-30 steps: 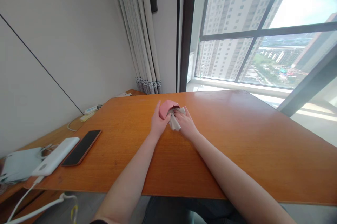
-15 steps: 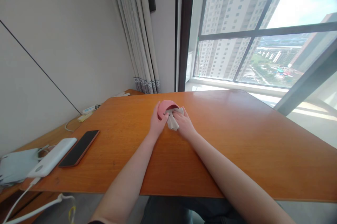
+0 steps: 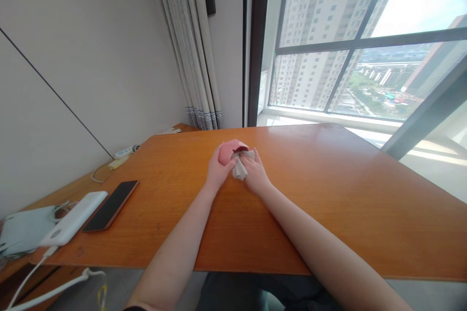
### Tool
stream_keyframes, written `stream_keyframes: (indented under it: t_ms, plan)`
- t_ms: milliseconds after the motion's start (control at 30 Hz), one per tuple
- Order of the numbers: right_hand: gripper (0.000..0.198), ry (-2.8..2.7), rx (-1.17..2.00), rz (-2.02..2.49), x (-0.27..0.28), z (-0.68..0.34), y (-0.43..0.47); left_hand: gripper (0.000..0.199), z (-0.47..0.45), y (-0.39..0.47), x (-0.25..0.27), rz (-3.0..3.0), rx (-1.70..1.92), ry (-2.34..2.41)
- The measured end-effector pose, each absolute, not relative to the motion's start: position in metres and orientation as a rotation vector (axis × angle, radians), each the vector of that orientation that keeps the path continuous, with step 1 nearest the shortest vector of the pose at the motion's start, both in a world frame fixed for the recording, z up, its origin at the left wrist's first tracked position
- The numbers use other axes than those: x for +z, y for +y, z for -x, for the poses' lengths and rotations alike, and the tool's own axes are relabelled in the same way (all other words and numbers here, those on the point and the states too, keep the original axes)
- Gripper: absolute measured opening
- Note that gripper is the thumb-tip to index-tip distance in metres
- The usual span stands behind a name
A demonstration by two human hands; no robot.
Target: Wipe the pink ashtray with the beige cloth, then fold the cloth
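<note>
Over the middle of the table, my left hand (image 3: 218, 169) is closed around the left side of a pink bowl (image 3: 229, 150). The bowl is tilted, its opening turned toward my right hand. A greyish-white cloth (image 3: 240, 171) is bunched in my right hand (image 3: 257, 172), with one end hanging down between the two hands. Part of the cloth and the right fingertips lie at the bowl's opening, so the inside is mostly hidden. My left thumb rests close to the cloth at the near rim.
On the left of the wooden table (image 3: 328, 204) lie a black-screened phone (image 3: 111, 205) and a white power bank (image 3: 75, 218) with a cable. Pale folded fabric (image 3: 25, 228) sits beyond it. A power strip (image 3: 125, 152) is by the wall; a curtain and large window stand behind.
The pink bowl has turned slightly in my left hand, so less of its opening shows. My right hand and the cloth have shifted only a little at the rim.
</note>
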State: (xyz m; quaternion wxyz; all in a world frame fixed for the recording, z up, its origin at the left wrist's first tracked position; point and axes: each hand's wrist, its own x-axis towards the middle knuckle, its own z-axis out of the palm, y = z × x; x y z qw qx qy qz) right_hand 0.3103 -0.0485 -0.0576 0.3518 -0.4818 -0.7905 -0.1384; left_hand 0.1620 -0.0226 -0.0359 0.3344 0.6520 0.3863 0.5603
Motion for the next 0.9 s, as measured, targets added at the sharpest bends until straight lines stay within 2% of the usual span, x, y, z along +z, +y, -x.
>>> stream_keyframes:
  t_ms: [100,167,333,467,700,900]
  plan:
    - [0.025,-2.005,-0.323,1.241,-0.055,-0.309,-0.051,0.086,-0.171,-0.026,-0.042,-1.563,1.462,0.885]
    - [0.023,-1.983,-0.286,1.221,-0.056,-0.308,-0.052,0.088,-0.179,-0.03,-0.046,-1.543,1.453,0.785]
    - [0.022,-2.04,-0.226,1.173,-0.057,-0.307,-0.051,0.056,-0.178,-0.029,-0.046,-1.58,1.551,0.923]
    - [0.025,-2.136,-0.219,1.099,-0.053,-0.314,-0.05,0.044,-0.163,-0.016,-0.044,-1.477,1.488,1.035]
    - [0.054,-1.608,-0.132,1.171,-0.039,-0.329,-0.062,0.042,-0.159,-0.011,-0.047,-1.031,1.333,1.056]
    - [0.077,-1.694,0.151,1.198,-0.053,-0.313,-0.057,0.046,-0.173,-0.018,-0.051,-0.932,1.237,0.868]
